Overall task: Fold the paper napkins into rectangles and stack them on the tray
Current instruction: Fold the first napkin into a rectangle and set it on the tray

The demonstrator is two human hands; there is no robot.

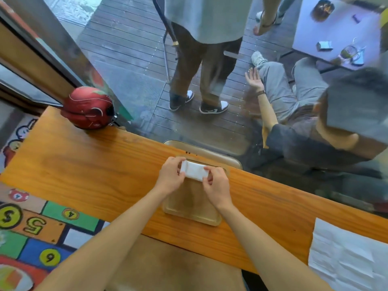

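A white paper napkin [193, 170], folded into a narrow rectangle, is held above the far end of a tan tray [190, 208] on the wooden counter [84, 171]. My left hand [171, 175] pinches its left end and my right hand [216, 183] pinches its right end. The part of the tray that shows below my hands has nothing on it. Unfolded white napkins [346, 259] lie spread at the counter's right end.
A red helmet [89, 108] sits at the counter's far left corner. A glass pane runs along the far edge; beyond it one person stands and another sits by a white table [336, 28]. A colourful rug [31, 227] lies on the floor to the left.
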